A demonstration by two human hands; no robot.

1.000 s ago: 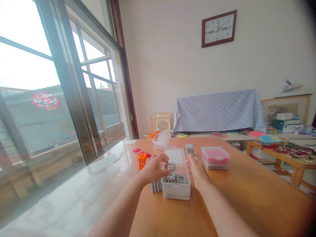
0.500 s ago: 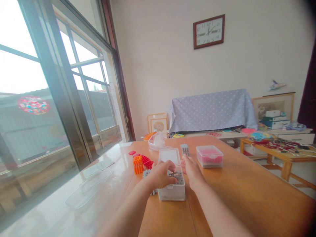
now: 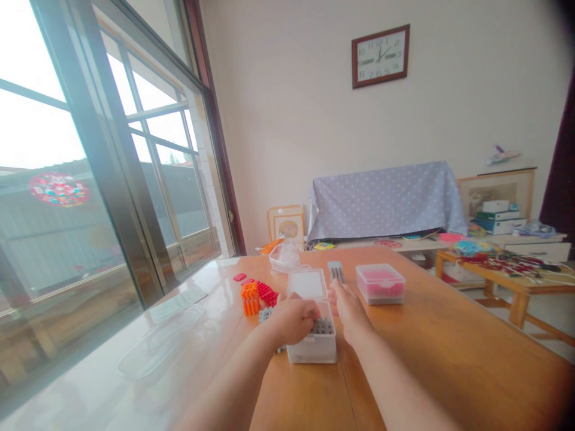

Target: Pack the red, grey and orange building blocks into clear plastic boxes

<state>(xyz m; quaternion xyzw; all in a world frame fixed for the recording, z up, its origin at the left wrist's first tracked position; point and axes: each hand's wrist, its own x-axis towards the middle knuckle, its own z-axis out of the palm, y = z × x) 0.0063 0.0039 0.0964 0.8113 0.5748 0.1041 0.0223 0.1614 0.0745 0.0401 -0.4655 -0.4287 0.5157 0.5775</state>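
Note:
A white plastic box (image 3: 312, 352) with its lid (image 3: 306, 284) folded back stands in front of me, and grey interlocking blocks (image 3: 324, 326) lie inside it. My left hand (image 3: 294, 318) reaches over its left side, fingers curled down at the blocks; whatever they grip is hidden. At the box's right edge is my right hand (image 3: 348, 308), its fingers stretched out toward the rim. Just beyond those fingertips stands a stack of grey blocks (image 3: 335, 271). More grey blocks (image 3: 265, 314) show partly behind my left wrist.
Left of the box are an orange block stack (image 3: 250, 299) and red blocks (image 3: 268, 294). A closed clear box with pink contents (image 3: 381, 284) stands right. Farther back is a clear container with a plastic bag (image 3: 286, 257). A transparent lid (image 3: 157, 347) lies on the left of the table.
My left hand's fingers have moved from spread above the blocks to curled down among them. My right hand stays beside the box.

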